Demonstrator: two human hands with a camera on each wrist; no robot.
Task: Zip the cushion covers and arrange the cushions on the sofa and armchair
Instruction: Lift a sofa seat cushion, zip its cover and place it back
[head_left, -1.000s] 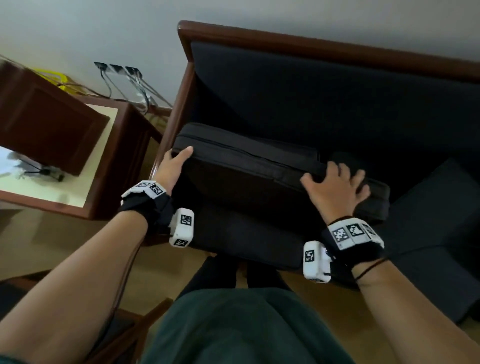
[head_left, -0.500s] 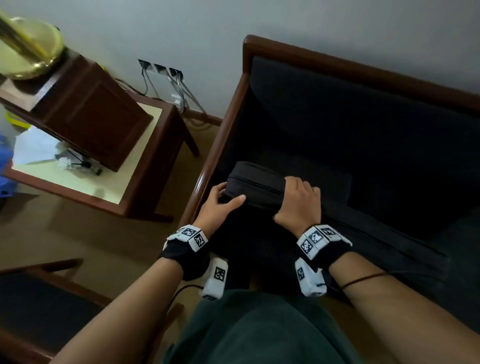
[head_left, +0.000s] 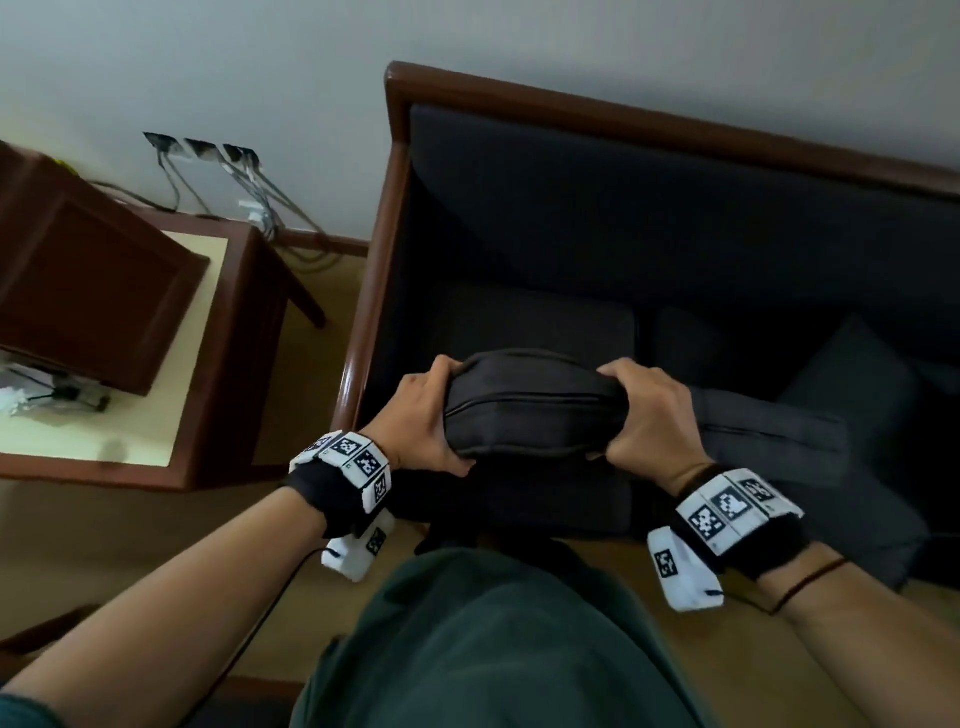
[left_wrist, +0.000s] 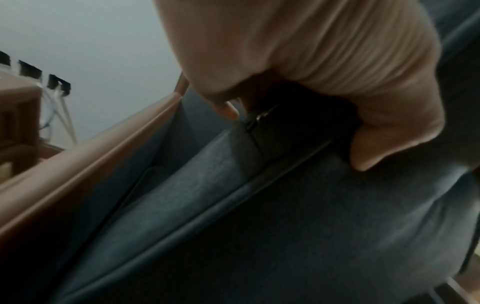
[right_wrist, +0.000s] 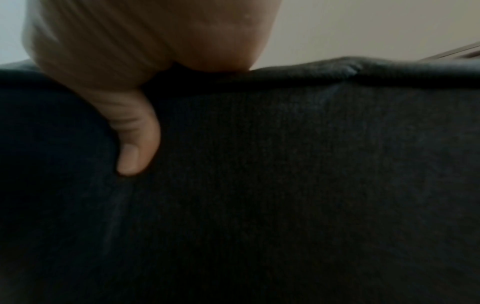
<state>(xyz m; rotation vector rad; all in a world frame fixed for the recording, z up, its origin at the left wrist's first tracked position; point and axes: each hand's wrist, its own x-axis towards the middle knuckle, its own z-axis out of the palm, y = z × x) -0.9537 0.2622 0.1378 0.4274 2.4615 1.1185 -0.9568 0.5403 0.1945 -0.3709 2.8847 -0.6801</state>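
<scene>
A dark grey cushion (head_left: 530, 415) is held up on edge over the sofa's left seat, its zip seam facing me. My left hand (head_left: 423, 423) grips its left end, fingers over the top and thumb underneath. My right hand (head_left: 647, 421) grips the other end, squeezing the cushion between them. In the left wrist view a metal zip pull (left_wrist: 262, 116) shows at the cushion's (left_wrist: 285, 216) corner, just under my left hand (left_wrist: 324, 67). The right wrist view is filled by the cushion's fabric (right_wrist: 285, 185) with my thumb (right_wrist: 135, 144) pressed into it.
The sofa (head_left: 675, 218) has a wooden frame (head_left: 363, 332) and dark upholstery. Another dark cushion (head_left: 852, 395) leans at its right. A wooden side table (head_left: 197, 364) with a brown box (head_left: 88, 291) stands left, with wall sockets and cables (head_left: 249, 187) behind.
The cushion lay long across the seat under both hands a second ago. Both hands have since closed round one end of it and lifted it up on edge.
</scene>
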